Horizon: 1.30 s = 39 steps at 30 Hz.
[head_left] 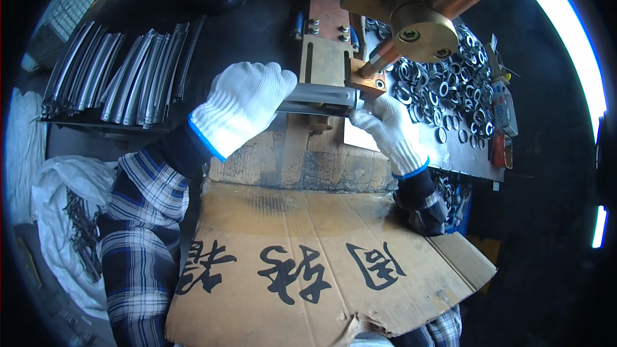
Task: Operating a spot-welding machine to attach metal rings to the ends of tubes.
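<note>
Just now, my left hand [247, 99] is curled closed on a grey metal tube [319, 95], which runs rightward to my right hand [387, 127], its fingers bent; whether they grip, I cannot tell.

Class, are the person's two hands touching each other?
Apart: the head view shows a grey tube across the gap between the left hand and right hand.

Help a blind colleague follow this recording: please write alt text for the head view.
A person's white-gloved left hand grips one end of a grey metal bar at a copper-coloured machine; the right hand is at the other end. Metal strips lie left, metal rings right, with cardboard across the lap.
</note>
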Each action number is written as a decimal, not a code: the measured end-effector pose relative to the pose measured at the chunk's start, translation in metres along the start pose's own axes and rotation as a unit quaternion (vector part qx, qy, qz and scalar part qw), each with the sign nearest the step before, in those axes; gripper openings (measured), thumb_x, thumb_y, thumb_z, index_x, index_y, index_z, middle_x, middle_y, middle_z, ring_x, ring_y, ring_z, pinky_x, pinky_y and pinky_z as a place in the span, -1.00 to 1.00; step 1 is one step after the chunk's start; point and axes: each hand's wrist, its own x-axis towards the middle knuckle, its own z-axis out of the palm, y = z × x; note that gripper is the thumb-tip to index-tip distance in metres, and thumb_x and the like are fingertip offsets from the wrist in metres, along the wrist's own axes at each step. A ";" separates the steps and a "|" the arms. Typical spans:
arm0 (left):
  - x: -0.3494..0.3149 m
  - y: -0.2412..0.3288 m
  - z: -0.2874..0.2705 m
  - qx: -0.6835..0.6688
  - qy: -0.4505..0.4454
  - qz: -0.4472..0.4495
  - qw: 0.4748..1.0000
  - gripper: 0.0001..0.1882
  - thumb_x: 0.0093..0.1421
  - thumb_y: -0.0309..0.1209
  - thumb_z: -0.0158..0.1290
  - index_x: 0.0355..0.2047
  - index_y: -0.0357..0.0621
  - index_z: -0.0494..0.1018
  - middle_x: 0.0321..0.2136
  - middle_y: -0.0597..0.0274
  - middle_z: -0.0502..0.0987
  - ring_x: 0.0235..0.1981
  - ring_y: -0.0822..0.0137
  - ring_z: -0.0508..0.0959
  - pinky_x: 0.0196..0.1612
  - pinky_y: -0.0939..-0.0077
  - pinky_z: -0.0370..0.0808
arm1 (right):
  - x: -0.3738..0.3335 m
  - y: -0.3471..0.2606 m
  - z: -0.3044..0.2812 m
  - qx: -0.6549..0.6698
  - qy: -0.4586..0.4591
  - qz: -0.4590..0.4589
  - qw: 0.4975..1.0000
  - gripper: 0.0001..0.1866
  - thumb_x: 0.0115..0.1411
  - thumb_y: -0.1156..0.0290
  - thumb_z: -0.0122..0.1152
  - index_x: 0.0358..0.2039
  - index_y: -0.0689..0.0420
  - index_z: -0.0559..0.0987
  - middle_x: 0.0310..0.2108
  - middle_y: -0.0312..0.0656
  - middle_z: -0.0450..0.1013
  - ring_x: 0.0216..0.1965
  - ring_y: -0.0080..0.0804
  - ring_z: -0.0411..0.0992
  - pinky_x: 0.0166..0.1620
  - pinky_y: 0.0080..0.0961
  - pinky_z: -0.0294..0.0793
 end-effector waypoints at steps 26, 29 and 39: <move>0.026 0.027 -0.012 -0.235 -0.106 -0.020 0.966 -0.46 0.57 0.11 0.17 -0.17 -0.21 0.64 -0.54 0.05 0.66 -0.54 0.08 0.73 -0.46 0.20 0.68 | -0.009 0.004 0.016 0.093 0.052 -0.049 0.993 -0.79 0.38 0.40 0.52 -0.20 0.31 0.73 -0.36 -0.24 0.66 -0.35 -0.55 0.50 -0.26 -0.44 0.53; 0.029 0.024 -0.020 -0.231 -0.136 0.009 0.963 -0.45 0.59 0.10 0.14 -0.15 -0.23 0.65 -0.52 0.03 0.68 -0.54 0.06 0.73 -0.43 0.17 0.70 | -0.015 0.014 0.011 0.061 0.050 -0.050 0.996 -0.80 0.38 0.41 0.52 -0.20 0.31 0.73 -0.33 -0.23 0.67 -0.32 -0.52 0.54 -0.23 -0.46 0.56; 0.034 0.020 -0.023 -0.320 -0.200 -0.036 0.925 -0.41 0.63 0.09 0.06 -0.12 -0.30 0.64 -0.49 -0.06 0.68 -0.47 0.03 0.74 -0.34 0.11 0.67 | -0.005 0.005 0.008 0.120 -0.006 0.086 0.989 -0.56 0.20 0.69 0.56 0.10 0.32 0.69 -0.13 -0.20 0.71 -0.18 -0.46 0.61 -0.06 -0.43 0.64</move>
